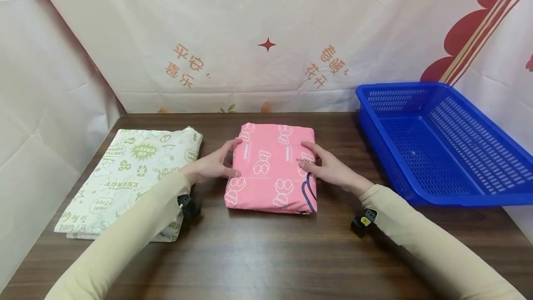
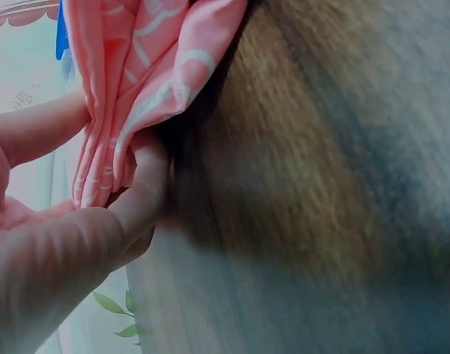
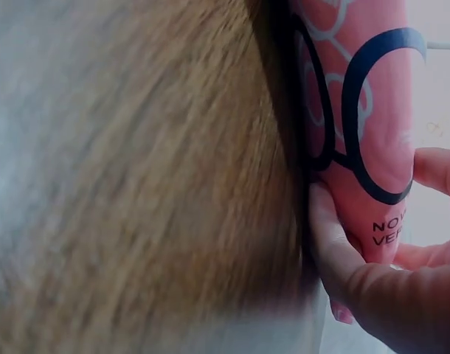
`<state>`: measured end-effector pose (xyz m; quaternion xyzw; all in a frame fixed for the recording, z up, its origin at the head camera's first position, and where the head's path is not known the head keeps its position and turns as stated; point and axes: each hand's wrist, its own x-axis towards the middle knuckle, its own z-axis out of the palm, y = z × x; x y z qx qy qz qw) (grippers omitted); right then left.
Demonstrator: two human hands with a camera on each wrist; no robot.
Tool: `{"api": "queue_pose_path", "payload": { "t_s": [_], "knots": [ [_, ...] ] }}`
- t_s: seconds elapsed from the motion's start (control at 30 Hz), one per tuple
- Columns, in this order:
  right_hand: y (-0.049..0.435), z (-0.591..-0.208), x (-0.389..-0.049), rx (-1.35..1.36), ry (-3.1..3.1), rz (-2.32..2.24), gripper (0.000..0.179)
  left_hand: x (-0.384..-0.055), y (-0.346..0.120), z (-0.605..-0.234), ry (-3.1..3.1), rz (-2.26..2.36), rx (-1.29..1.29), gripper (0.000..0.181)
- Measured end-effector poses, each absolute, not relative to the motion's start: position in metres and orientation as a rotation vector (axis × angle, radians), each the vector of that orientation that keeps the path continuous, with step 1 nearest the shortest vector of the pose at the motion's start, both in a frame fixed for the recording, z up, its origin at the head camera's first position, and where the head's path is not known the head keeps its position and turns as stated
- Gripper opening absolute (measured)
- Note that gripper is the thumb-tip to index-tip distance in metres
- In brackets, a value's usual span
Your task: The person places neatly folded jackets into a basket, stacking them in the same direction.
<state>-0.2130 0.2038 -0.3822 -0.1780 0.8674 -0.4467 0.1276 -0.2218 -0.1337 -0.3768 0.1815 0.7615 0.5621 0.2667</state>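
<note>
A folded pink cloth [image 1: 266, 165] printed with white bear shapes lies flat in the middle of the table in the head view. Its right side also carries dark blue lines and small lettering. At its left edge my left hand [image 1: 213, 163] grips the cloth; in the left wrist view the layered folds [image 2: 99, 158] sit between thumb and fingers. My right hand [image 1: 333, 166] holds the opposite edge, and in the right wrist view its fingers [image 3: 334, 240] reach around the rounded side. The undersides of the cloth and some fingertips are hidden.
A folded white cloth with green print [image 1: 139, 170] lies at the left, partly behind my left forearm. On the right stands a blue plastic basket [image 1: 462, 199] with perforated sides. A printed fabric backdrop [image 1: 266, 73] hangs behind the brown wooden table [image 1: 266, 253].
</note>
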Motion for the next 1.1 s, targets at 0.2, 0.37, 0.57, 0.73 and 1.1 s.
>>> {"api": "queue_pose_path", "payload": {
  "t_s": [0.2,0.37,0.57,0.73,1.1],
  "knots": [
    [0.205,-0.38,-0.212,-0.442,2.503,-1.377,0.068,-0.218,-0.13,-0.375,2.112,1.525,0.5,0.089],
    [0.209,-0.377,-0.207,-0.418,2.542,-1.388,0.067,-0.214,-0.125,-0.372,2.153,1.509,0.525,0.089],
    [0.213,-0.37,-0.203,-0.393,2.549,-1.458,0.065,-0.214,-0.121,-0.365,2.192,1.523,0.546,0.088],
    [0.216,-0.358,-0.2,-0.339,2.5,-1.507,0.067,-0.217,-0.119,-0.357,2.23,1.529,0.601,0.084],
    [0.225,-0.331,-0.196,-0.185,2.324,-1.617,0.072,-0.222,-0.114,-0.339,2.199,1.573,0.613,0.08]
  ]
}}
